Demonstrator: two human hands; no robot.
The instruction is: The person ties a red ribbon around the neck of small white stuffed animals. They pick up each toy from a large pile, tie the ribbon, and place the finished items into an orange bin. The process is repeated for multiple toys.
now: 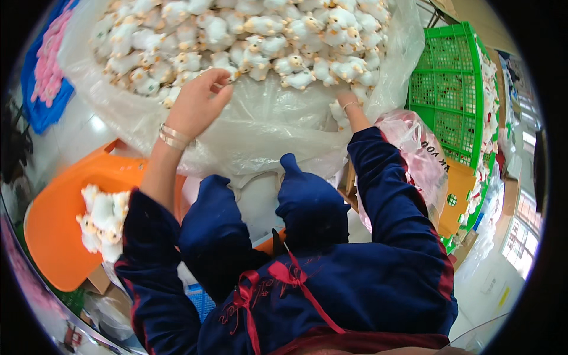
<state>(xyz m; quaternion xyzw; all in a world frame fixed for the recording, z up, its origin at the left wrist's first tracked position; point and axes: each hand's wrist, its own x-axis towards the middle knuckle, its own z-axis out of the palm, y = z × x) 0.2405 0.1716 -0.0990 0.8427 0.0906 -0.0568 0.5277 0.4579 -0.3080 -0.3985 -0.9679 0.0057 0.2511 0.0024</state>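
Note:
A large clear plastic bag [260, 127] lies open in front of me, heaped with several small white plush animals [248, 35]. My left hand [198, 100], with thin bangles on the wrist, reaches to the front edge of the heap with its fingers pinched together; whether they hold a toy I cannot tell. My right hand [349, 103] is pushed into the toys at the heap's right front and is mostly hidden among them. Both forearms wear dark blue sleeves.
An orange plastic chair [56, 228] at lower left carries a few white plush toys [103, 222]. A green plastic crate [452, 89] with more toys stands at the right, a pink-tinted plastic bag [423, 154] before it. Pink items on blue [47, 65] lie at upper left.

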